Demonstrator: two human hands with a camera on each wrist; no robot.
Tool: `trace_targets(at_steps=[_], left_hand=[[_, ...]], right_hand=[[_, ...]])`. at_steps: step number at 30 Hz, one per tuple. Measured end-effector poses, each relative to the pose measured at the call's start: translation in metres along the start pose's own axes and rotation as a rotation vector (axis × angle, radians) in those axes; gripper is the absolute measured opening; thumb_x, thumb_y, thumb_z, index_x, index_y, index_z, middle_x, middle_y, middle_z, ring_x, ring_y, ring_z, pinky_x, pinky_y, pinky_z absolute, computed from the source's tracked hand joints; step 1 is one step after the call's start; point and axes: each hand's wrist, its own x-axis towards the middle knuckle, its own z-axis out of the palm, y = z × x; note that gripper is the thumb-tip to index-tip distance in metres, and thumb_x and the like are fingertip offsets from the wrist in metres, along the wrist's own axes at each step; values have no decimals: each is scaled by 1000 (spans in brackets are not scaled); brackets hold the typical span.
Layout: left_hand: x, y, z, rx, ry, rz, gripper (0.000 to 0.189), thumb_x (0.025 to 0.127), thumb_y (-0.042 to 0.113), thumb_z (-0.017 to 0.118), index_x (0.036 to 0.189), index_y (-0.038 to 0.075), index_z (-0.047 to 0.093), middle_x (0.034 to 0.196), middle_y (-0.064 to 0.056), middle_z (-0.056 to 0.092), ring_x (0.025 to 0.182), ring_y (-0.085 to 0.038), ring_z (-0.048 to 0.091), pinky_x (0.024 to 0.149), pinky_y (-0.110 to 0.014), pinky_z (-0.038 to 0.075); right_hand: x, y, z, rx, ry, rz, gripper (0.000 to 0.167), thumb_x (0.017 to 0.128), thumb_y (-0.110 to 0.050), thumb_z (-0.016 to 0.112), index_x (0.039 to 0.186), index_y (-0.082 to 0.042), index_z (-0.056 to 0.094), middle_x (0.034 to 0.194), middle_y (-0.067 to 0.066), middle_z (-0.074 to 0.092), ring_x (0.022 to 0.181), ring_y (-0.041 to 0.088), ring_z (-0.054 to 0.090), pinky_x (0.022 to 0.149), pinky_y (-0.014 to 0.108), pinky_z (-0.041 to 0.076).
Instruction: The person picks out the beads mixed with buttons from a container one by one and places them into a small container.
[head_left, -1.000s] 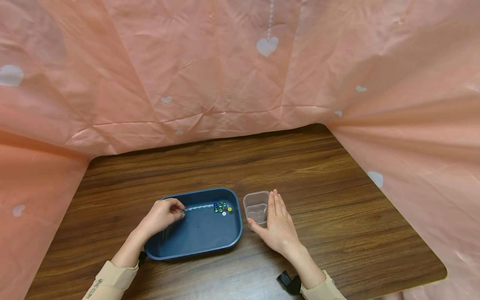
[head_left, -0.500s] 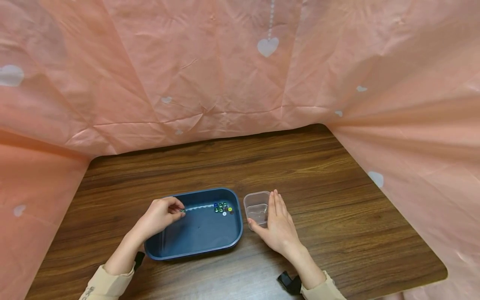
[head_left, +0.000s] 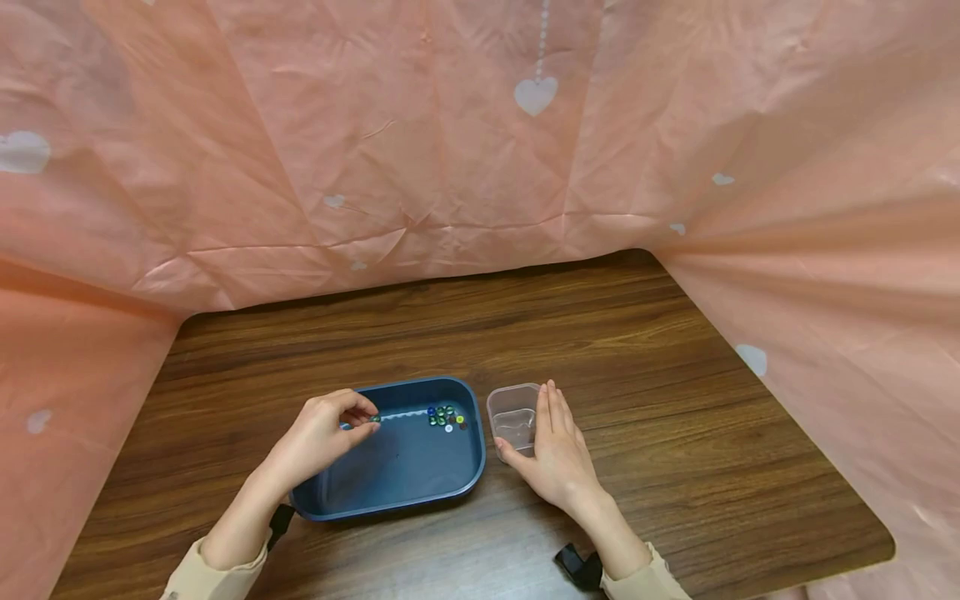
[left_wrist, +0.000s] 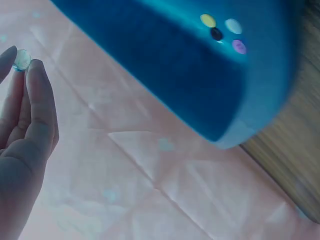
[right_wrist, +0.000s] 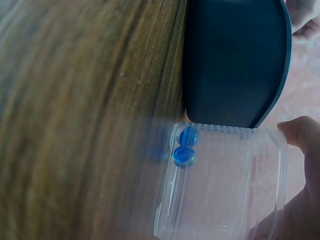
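Over the left part of a dark blue tray (head_left: 397,467), my left hand (head_left: 318,433) pinches a greenish clear marble (left_wrist: 22,59) between thumb and fingertips. Several marbles (head_left: 441,415), mostly green with one blue, lie grouped at the tray's right side. Beside them are small round buttons, among them a yellow button (left_wrist: 208,20) and a white button (left_wrist: 233,26). My right hand (head_left: 555,458) rests against a clear plastic container (head_left: 514,425), fingers straight along its right side and thumb by the near rim. Two blue marbles (right_wrist: 185,146) show inside the container in the right wrist view.
Tray and container stand side by side on a brown wooden table (head_left: 637,350). A pink cloth (head_left: 450,150) with white hearts hangs behind the table and along its sides. A black wrist-camera mount (head_left: 579,567) sits at the right wrist.
My left hand has shifted slightly right and up over the tray, with the marble still pinched. The right hand, container and tray stay where they were.
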Motion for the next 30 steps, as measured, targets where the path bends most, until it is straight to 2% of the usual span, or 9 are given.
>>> trace_targets(at_steps=[14,18,30], left_hand=[[-5,34,-6,-65,18,26,10,84,6,76,91,11,71,88,9,65,77,-5,63,68,-25,54],[-2,43,-4,-89,31,35,12,83,6,77,91,12,72,87,10,65,77,-4,64,66,-24,54],[10,64,4,-164,6,65,10,85,9,76,93,12,72,89,9,65,80,-5,64,68,-24,54]], right_hand=[[0,0,0,4,-4,-3,101,89,-55,61,152,9,14,159,26,13,147,40,14,113,60,25],[0,0,0,10,-12,3,101,89,-55,60,152,8,13,160,25,12,147,39,12,113,60,24],[0,0,0,4,-7,7,101,89,-55,61,152,8,14,160,24,12,147,39,14,112,61,26]])
